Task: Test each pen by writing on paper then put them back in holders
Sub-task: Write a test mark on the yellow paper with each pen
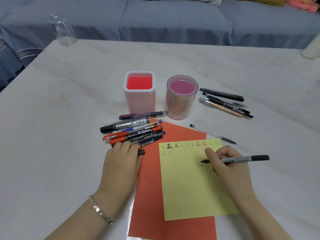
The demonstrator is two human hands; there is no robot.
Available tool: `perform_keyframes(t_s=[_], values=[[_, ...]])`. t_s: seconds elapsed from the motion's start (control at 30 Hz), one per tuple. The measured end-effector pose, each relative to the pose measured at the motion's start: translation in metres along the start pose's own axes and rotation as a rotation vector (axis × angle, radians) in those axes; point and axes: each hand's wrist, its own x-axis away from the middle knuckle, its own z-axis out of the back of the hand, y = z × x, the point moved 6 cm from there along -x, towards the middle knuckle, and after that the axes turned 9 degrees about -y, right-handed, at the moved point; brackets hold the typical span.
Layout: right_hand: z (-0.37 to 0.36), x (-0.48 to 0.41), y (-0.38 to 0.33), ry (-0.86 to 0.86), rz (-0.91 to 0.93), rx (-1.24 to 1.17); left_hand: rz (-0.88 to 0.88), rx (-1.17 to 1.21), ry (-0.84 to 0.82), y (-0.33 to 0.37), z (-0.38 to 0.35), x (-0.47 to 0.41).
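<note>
My right hand grips a grey marker pen with its black tip just above the yellow paper, which bears several written marks along its top. A dark pen cap pokes out from the curled fingers of my left hand, which lies on the red sheet next to a pile of pens. A square pink holder and a round pink holder stand empty behind. Another group of pens lies right of the round holder. A single clear pen lies above the paper.
A clear glass bottle stands at the table's far left corner. A white object sits at the far right edge. A grey-blue sofa runs behind the white marble table.
</note>
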Motion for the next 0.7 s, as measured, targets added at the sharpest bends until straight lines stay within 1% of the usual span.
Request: perform_keyframes(t_s=[0.1,0.13,0.27,0.33,0.43,0.53,0.7], values=[[0.004,0.004,-0.003,-0.027,0.017,-0.043,-0.018,0.014,-0.055,0.001,0.002,-0.001],[0.003,0.006,-0.005,-0.045,0.024,-0.068,-0.013,0.062,-0.072,0.004,0.004,-0.002],[-0.004,0.014,-0.014,-0.166,0.018,-0.305,0.075,0.502,-0.113,0.021,0.02,0.003],[-0.007,0.019,-0.02,-0.235,0.018,-0.409,0.089,0.653,-0.143,0.034,0.025,0.006],[-0.006,0.024,-0.031,-0.268,0.046,-0.486,0.108,0.86,-0.156,0.047,0.032,0.009],[-0.004,0.028,-0.041,-0.283,0.066,-0.468,0.104,0.939,-0.168,0.054,0.036,0.011],[-0.002,0.034,-0.047,-0.292,0.076,-0.421,0.08,0.965,-0.199,0.063,0.043,0.013]])
